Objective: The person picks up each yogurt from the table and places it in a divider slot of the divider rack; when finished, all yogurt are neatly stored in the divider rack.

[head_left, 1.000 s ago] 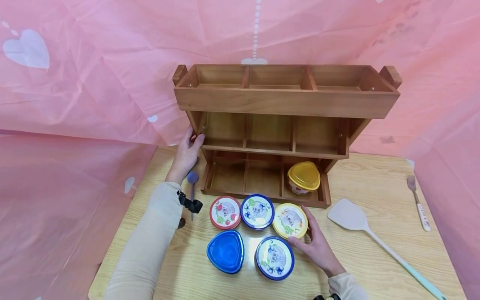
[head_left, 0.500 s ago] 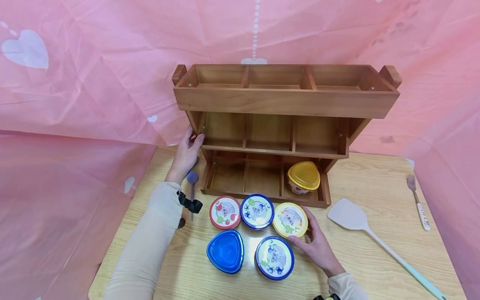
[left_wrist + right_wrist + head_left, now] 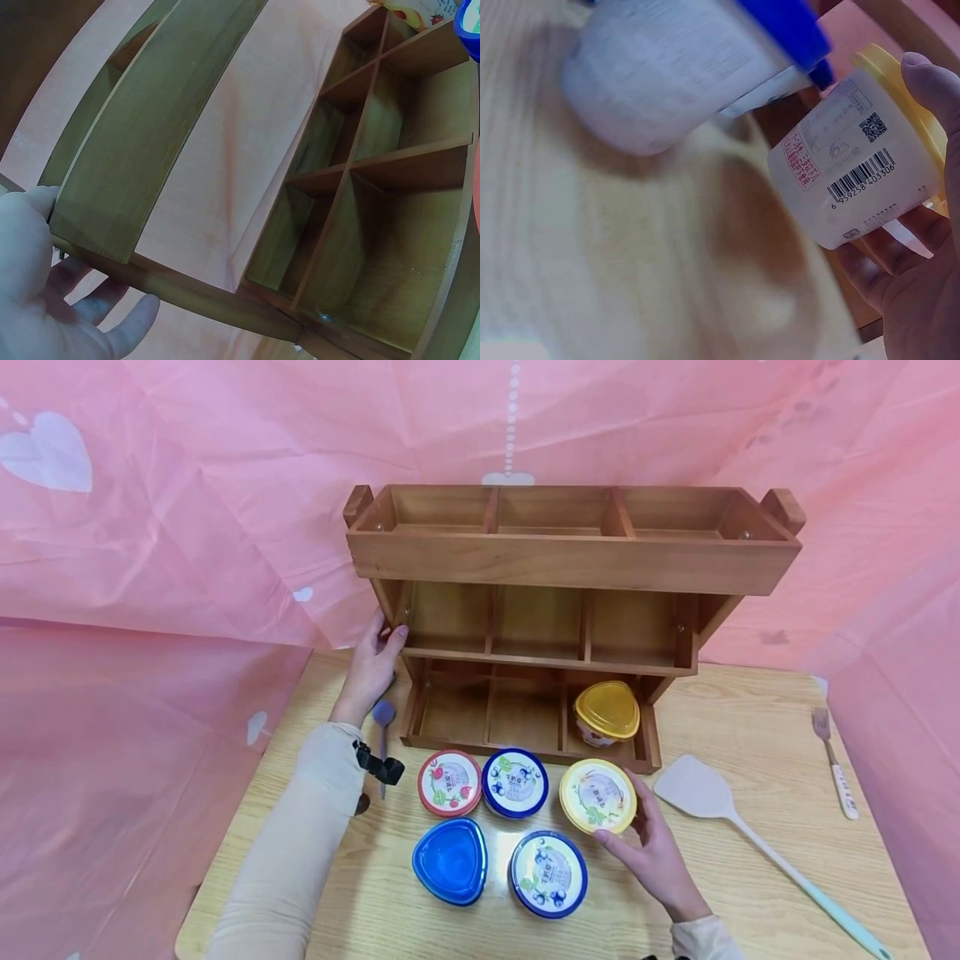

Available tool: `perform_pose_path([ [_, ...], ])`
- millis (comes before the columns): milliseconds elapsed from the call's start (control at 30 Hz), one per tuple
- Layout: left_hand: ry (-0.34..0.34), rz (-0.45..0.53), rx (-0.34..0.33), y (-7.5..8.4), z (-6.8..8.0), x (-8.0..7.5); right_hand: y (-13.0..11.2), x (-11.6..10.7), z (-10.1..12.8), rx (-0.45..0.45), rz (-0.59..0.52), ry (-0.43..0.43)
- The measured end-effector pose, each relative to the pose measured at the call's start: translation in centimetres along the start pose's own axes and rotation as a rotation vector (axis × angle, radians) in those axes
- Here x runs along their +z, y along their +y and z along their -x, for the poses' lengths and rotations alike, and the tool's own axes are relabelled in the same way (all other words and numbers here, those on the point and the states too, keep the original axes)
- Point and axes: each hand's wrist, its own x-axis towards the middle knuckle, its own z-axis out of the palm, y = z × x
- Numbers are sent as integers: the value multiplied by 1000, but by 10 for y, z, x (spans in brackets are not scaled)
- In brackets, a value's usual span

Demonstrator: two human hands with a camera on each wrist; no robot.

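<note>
My left hand [image 3: 370,667] holds the left side of the three-tier wooden rack [image 3: 570,566]. In the left wrist view its thumb lies over the end of a tier and the fingers reach behind the side rail [image 3: 202,295]. My right hand [image 3: 660,860] grips a round white tub with a yellow lid [image 3: 597,797], just in front of the rack's bottom tier. The right wrist view shows the tub's barcode side [image 3: 847,161], tilted, with the thumb at the lid and fingers round the far side. A tub with an orange-yellow lid [image 3: 607,710] sits in the bottom right compartment.
On the table stand a red-lidded tub [image 3: 450,783], two round blue-lidded tubs, one at the rack [image 3: 515,782] and one nearer [image 3: 548,874], and a rounded-triangular blue-lidded tub [image 3: 451,862]. A purple spoon [image 3: 383,713] lies left; a spatula [image 3: 693,785] and fork [image 3: 832,760] lie right.
My right hand has shifted the yellow-lidded tub to the right, away from the blue-lidded tub beside it. My left hand has stayed on the rack.
</note>
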Motion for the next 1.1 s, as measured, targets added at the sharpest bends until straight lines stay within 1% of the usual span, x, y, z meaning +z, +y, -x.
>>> perform_pose_path([
  [67,6,5,6,-6,-3,0,-7,-2,-3,-10,-7,-4],
  [200,21,10,24,-22,-10,0,-23,-4,-10,-43,-20,-13],
  [333,28,-7,28,-27,-12,0,-36,-4,-20,-70,-36,-36],
  [400,30,-12,24,-27,-12,0,-41,-3,-26,-63,-28,-48],
  [467,31,-7,23,-26,-12,0,-44,-1,-32,-45,-17,-57],
  [533,24,-4,15,-17,-8,0,-47,2,-39,-21,-4,-67],
  [567,23,-6,17,-16,-8,1,-48,4,-43,-9,-2,-69],
  [700,12,-8,6,2,0,1,-52,13,-60,9,-22,-88],
  [767,16,-6,13,3,1,2,-54,18,-68,8,-36,-95],
  [800,15,-2,11,7,3,2,-55,20,-73,9,-39,-100],
  [1033,36,23,29,-25,-11,1,-52,33,-97,39,-22,-110],
  [1100,40,20,36,-28,-13,2,-51,36,-102,40,-38,-108],
])
